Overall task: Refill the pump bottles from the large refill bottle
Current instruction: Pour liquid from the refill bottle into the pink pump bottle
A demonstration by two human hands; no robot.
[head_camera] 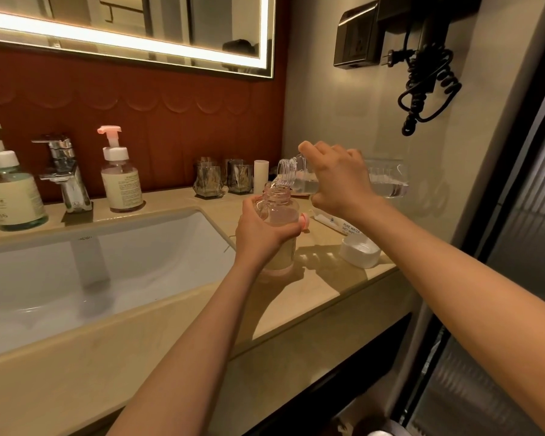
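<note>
From my head camera, my left hand (258,234) has its fingers curled round the open bottle (280,215), which stands on the bench (328,278) just right of the sink (155,247), its neck uncapped. My right hand (340,180) holds the refill bottle (387,179), fingers wrapped over its middle. It is tipped almost on its side, with its mouth directly above the open bottle's neck and clear liquid lying along its lower side. I cannot tell whether a stream is running. A pink pump head (304,222) lies on the bench just behind the open bottle, touching or nearly touching my left fingertips. A white cap (361,253) sits to the right, near the bench's edge, under my right forearm. At the far side, a pink-pump bottle (120,180) stands just right of the tap (65,174), and a green-pump bottle (10,193) stands to its left. Two glasses (208,180) stand at the far wall, behind the open bottle.
</note>
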